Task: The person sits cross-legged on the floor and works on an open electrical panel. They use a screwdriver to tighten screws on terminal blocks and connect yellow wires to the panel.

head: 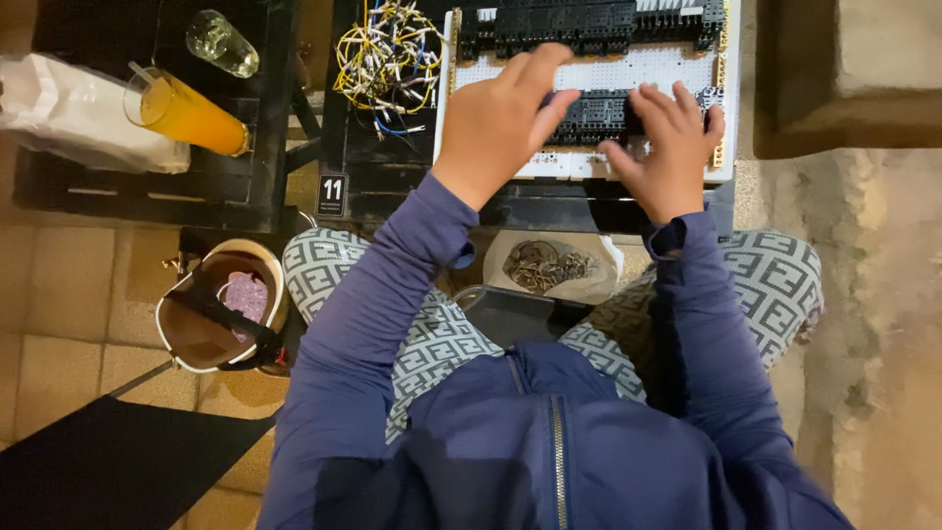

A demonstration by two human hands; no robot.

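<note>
Informal workbench on a tiled patio: perforated panel (628, 74) with terminal blocks (589, 25), wire bundle (388, 54), juice glass (186, 110).

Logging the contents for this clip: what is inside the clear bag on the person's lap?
The clear bag holds a heap of small dark metal parts, too small to identify. Its lower edge is hidden behind the dark tray.

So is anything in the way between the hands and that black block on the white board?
Nothing visible. The left hand and right hand already rest on the black block on the white board.
</note>
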